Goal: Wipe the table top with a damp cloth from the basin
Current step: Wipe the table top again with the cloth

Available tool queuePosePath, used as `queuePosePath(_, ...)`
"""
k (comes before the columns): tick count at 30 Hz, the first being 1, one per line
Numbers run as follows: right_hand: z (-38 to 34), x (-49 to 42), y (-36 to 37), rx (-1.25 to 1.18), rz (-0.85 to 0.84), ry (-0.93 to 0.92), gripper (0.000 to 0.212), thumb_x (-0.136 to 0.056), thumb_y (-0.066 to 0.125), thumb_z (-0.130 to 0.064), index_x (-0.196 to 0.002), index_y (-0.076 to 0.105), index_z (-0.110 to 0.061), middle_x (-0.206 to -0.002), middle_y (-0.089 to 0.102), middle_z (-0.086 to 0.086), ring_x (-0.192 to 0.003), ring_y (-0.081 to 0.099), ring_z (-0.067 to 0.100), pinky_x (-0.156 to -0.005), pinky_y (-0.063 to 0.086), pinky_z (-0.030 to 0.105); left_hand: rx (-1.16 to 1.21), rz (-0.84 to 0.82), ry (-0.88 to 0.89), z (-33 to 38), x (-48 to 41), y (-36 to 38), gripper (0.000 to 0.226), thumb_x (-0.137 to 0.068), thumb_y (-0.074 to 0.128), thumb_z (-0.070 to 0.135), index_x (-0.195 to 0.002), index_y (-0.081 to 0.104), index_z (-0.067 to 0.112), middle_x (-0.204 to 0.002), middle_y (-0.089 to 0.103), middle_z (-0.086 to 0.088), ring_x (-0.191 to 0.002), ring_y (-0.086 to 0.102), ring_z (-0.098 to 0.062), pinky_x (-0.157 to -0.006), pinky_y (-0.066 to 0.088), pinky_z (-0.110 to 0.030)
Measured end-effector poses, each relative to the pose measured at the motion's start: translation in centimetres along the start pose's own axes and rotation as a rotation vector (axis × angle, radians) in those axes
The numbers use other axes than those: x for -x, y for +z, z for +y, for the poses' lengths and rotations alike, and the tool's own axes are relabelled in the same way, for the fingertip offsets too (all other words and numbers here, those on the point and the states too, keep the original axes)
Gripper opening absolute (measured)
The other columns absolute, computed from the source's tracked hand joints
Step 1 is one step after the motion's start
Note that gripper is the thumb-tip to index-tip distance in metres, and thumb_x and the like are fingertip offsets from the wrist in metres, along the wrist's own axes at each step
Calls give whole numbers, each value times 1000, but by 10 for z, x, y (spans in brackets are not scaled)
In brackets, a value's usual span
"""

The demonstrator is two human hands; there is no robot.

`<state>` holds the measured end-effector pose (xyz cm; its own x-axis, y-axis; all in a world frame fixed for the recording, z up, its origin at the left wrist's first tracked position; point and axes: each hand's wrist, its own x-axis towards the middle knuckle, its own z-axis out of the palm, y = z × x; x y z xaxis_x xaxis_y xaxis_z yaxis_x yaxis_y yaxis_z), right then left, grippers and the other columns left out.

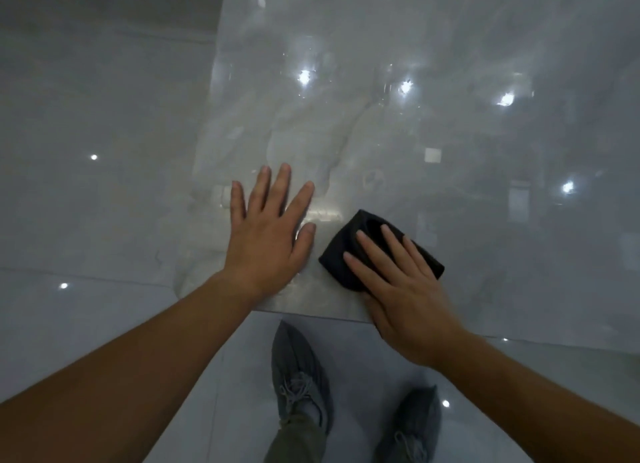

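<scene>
The glossy pale marble table top (433, 123) fills the upper right of the head view, its near edge running just in front of me. A folded black cloth (343, 251) lies on it close to that edge. My right hand (405, 289) presses flat on the cloth with straight fingers. My left hand (268, 234) rests flat on the bare table top to the left of the cloth, fingers spread. Wet streaks and smears shine on the surface beyond both hands. No basin is in view.
The table's left edge (207, 123) drops to a shiny tiled floor (86, 151). My two grey shoes (298, 376) stand on the floor just below the table's near edge. Ceiling lights reflect as bright spots on table and floor.
</scene>
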<state>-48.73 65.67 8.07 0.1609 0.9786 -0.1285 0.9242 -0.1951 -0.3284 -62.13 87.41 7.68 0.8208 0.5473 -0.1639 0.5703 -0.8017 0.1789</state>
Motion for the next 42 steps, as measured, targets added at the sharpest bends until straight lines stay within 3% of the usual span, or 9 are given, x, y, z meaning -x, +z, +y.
queuePosePath(4, 24, -59, -10, 6, 81, 113, 56, -100, 42, -35, -155, 37, -25, -166, 23, 5, -154, 13, 35, -121, 20, 57, 90, 37, -5, -3, -3, 0, 55, -100, 32, 38, -154, 30, 29, -167, 15, -4, -154, 4, -27, -121, -2, -57)
queuePosePath(9, 13, -138, -23, -43, 174, 410, 58, -102, 31, -36, -158, 27, -22, -168, 15, 7, -154, 6, 37, -125, 7, 54, 520, 117, -69, -11, -3, -8, 58, -102, 16, 42, -151, 38, 19, -162, 30, 2, -153, 13, -13, -123, -4, -47)
queuePosePath(15, -10, -51, -5, 110, -80, -297, 55, -100, 41, -38, -155, 35, -31, -167, 20, 2, -154, 8, 39, -124, 10, 58, 627, 136, -105, -11, -3, -12, 57, -102, 21, 44, -146, 46, 18, -159, 36, 1, -152, 17, -12, -123, -7, -36)
queuePosePath(20, 38, -16, -21, 145, -164, -462, 52, -102, 46, -38, -154, 38, -35, -167, 21, 0, -155, 10, 33, -123, 16, 55, 293, 52, -25, -11, -1, -5, 54, -102, 24, 44, -149, 41, 23, -166, 20, -2, -154, 5, -20, -123, -3, -51)
queuePosePath(24, 62, -58, -27, 69, 29, -87, 53, -99, 46, -36, -152, 42, -29, -164, 28, 7, -153, 18, 37, -118, 25, 60, 336, 75, -41, -11, -3, -6, 52, -102, 25, 39, -148, 44, 23, -165, 23, -2, -154, 7, -19, -123, -4, -49)
queuePosePath(28, 33, -111, -27, 21, 142, 301, 55, -101, 34, -43, -155, 34, -32, -167, 22, 5, -154, 11, 37, -122, 11, 59, 383, 89, -58, -10, -2, -7, 51, -103, 23, 37, -146, 47, 23, -163, 27, -1, -154, 10, -17, -123, -5, -46)
queuePosePath(33, 6, -41, -10, 131, -69, -232, 59, -98, 47, -40, -155, 33, -38, -167, 21, 2, -153, 10, 42, -120, 14, 64, 390, 87, -94, -8, -2, -9, 44, -102, 30, 35, -137, 54, 22, -161, 32, 0, -152, 15, -18, -122, 0, -47)
queuePosePath(36, 31, -35, -21, 120, -137, -339, 59, -98, 50, -38, -155, 34, -38, -167, 20, -2, -155, 8, 35, -122, 18, 59, 330, 91, -100, -5, -5, -15, 39, -98, 39, 32, -131, 57, 21, -156, 38, -3, -150, 22, -21, -121, 7, -52)
queuePosePath(42, 128, -170, -69, 26, 176, 297, 56, -100, 35, -42, -154, 36, -30, -166, 24, 7, -153, 16, 37, -122, 15, 58, 293, 89, -53, -11, -49, -24, 44, -91, 46, 32, -132, 56, 21, -161, 31, -9, -152, 18, -28, -121, 9, -56)
